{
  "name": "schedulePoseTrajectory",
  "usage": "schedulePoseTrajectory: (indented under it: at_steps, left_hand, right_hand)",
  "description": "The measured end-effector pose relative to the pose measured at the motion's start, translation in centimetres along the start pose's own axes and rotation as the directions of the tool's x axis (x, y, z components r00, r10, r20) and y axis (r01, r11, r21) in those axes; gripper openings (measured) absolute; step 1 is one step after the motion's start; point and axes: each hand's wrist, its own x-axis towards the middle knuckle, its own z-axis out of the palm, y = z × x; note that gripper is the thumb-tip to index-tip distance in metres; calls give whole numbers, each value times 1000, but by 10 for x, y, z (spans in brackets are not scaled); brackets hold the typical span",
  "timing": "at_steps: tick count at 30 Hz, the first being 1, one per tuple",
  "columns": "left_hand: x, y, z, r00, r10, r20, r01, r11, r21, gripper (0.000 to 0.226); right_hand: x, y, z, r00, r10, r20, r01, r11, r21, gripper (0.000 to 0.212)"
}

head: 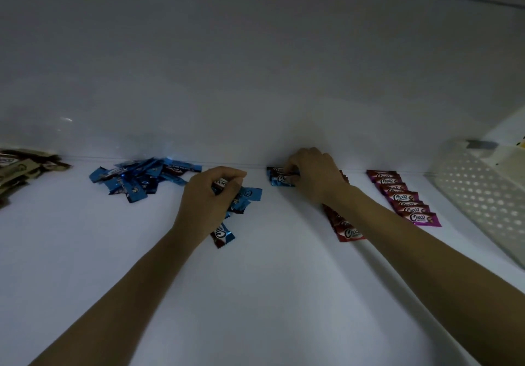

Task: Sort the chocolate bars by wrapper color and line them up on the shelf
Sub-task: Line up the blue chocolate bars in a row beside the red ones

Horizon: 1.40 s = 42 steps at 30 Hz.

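- Left grip: fingers curled round a bunch of blue bars, low over the shelf; I cannot tell whether the bunch touches it.
- Right grip: fingertips curled onto the right end of a blue pair, pinching it. The pair lies flat against the back wall.
- Loose bar, blue and brown, lies on the shelf just beside my left wrist.
- Blue pile: jumbled, left of my left grip, near the back wall.
- Red row: overlapping bars running front to back, partly hidden under my right forearm.
- Purple row: overlapping, right of the red row, apart from it.
- Beige pile: far left edge.
- Basket: white, perforated, far right.
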Motion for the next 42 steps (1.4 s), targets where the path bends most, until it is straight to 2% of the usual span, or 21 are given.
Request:
schedulePoseTrajectory:
  at_steps: [9, 16, 21, 26, 27, 28, 29, 30, 31, 32, 33, 35, 37, 40, 42]
  left_hand:
    - [1, -1, 0, 1000, -4, 5, 4, 1000, -3, 14]
    - [0, 0, 0, 1000, -16, 2, 16, 999, -33, 13]
    - [1, 1, -1, 1000, -24, 4, 24, 999, -34, 13]
    - [0, 2, -1, 1000, -20, -14, 20, 999, -51, 13]
    - [0, 3, -2, 1000, -19, -16, 18, 998, -61, 15]
    - [0, 4, -2, 999, -22, -25, 20, 997, -74, 16]
    - [1, 6, -2, 998, -35, -46, 30, 994, -102, 19]
    - [2, 8, -3, 994, -67, -81, 53, 986, -158, 20]
    - [4, 10, -3, 986, -120, -119, 88, 965, -245, 21]
    - [5, 13, -4, 971, -187, -146, 127, 929, -348, 21]
    - [6, 16, -5, 953, -261, -155, 168, 879, -446, 21]
    - [5, 22, -7, 914, -385, -125, 248, 777, -579, 18]
    - [3, 24, -7, 899, -428, -97, 284, 736, -614, 17]
    - [2, 23, -7, 909, -411, -70, 281, 728, -626, 15]
    - [4, 22, -7, 910, -409, -67, 280, 725, -630, 14]
  right_hand:
    - [1, -1, 1, 1000, -15, -10, 15, 1000, -23, 24]
    - [4, -2, 6, 995, -35, -97, 29, 998, -61, 23]
    - [3, 0, 10, 984, 0, -178, -2, 1000, -12, 18]
    - [-4, 3, 9, 988, -8, -154, 6, 1000, -15, 27]
    - [-8, 0, 7, 983, -1, -184, 3, 1000, 9, 26]
    - [-14, -6, 5, 976, 12, -218, 12, 994, 109, 24]
    - [-23, -15, 2, 973, 45, -227, 27, 953, 303, 22]
    - [-34, -29, -1, 977, 92, -194, 32, 829, 559, 18]
    - [-47, -47, -5, 988, 113, -101, 9, 625, 781, 11]
    - [-58, -64, -6, 995, 99, -5, -40, 446, 894, 8]
    - [-68, -79, -7, 996, 66, 53, -75, 383, 921, 18]
    - [-79, -98, -4, 998, 3, 69, -64, 434, 899, 48]
    - [-79, -104, 3, 999, -29, 14, 2, 498, 867, 56]
    - [-77, -100, 11, 998, -21, -57, 58, 615, 786, 32]
    - [-76, -91, 14, 994, 18, -106, 77, 574, 815, 16]
